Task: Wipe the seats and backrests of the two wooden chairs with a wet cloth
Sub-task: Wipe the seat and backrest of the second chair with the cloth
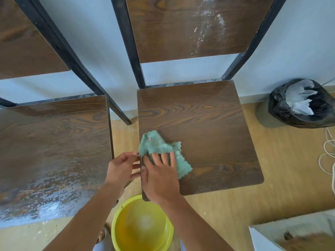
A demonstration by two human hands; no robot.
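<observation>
Two wooden chairs with black metal frames stand side by side against a pale wall. The right chair's seat (pixel 208 124) carries a green cloth (pixel 157 144) near its front left corner. My right hand (pixel 159 176) lies flat on the cloth, fingers spread, pressing it to the seat. My left hand (pixel 121 169) sits at the seat's left edge, its fingertips pinching the cloth's corner. The right backrest (pixel 174 33) shows white powdery streaks on its right side. The left chair's seat (pixel 54 151) glistens with a wet film; its backrest (pixel 23 48) is at the upper left.
A yellow basin (pixel 141 225) holding water stands on the wooden floor under my arms, between the chairs. A bin lined with a black bag (pixel 301 104) sits by the wall on the right. A white cord (pixel 328 153) lies coiled at the right edge.
</observation>
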